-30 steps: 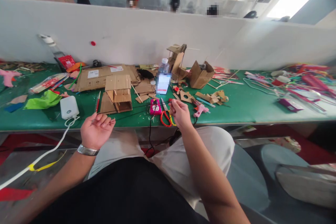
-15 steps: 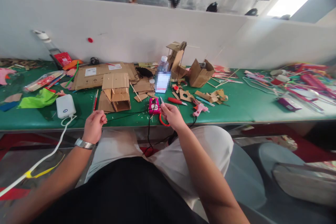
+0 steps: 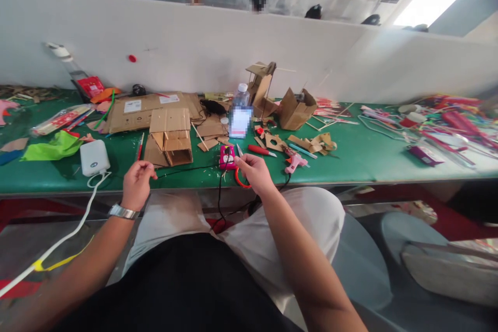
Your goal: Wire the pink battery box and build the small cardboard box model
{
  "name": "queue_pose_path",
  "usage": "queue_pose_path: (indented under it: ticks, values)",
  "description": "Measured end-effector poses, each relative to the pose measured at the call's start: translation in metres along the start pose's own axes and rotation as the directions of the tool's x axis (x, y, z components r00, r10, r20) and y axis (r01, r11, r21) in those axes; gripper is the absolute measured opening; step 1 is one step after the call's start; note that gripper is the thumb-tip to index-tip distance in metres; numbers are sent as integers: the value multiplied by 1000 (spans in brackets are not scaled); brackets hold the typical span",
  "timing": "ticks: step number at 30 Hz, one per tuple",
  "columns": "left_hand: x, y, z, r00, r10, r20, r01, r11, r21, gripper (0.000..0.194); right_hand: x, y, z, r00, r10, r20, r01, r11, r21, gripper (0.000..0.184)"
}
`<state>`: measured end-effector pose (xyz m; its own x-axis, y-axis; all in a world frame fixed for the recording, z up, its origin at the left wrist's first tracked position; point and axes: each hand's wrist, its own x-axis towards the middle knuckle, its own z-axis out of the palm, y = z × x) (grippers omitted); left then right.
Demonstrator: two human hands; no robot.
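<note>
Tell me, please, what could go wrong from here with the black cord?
The black cord stretches between the left hand and right hand, close before the cardboard model; it might catch there.
The scissors lie right by the right hand's fingers, so a slip could nick them.
The red-handled tool has a bare tip, another possible scratch.
</note>
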<state>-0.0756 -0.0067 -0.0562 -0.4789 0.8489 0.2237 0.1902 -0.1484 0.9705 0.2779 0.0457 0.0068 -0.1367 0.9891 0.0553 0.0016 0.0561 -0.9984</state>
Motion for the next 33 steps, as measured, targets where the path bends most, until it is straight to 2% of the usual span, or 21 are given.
queue_pose_path:
  ticks: [2,4,17,26,33]
  values:
    - [3,1,0,996,-89,-21,83,977,-197,22,0,-1,-2,1000,-7,-12,7,1000,8,62]
    - [5,2,0,991,-129,-19,120,959,-257,25,0,-1,-4,1000,-12,-20,12,1000,16,62]
    - [11,1,-1,976,-213,-42,189,929,-317,32,-1,-3,-1,999,-33,-36,34,999,19,62]
    - [8,-3,-2,987,-153,-55,125,932,-341,33,-2,-2,1,1000,-19,-9,20,999,30,64]
    - [6,-5,-2,993,-117,-13,108,947,-303,30,-3,-3,4,1000,-29,-11,29,999,33,62]
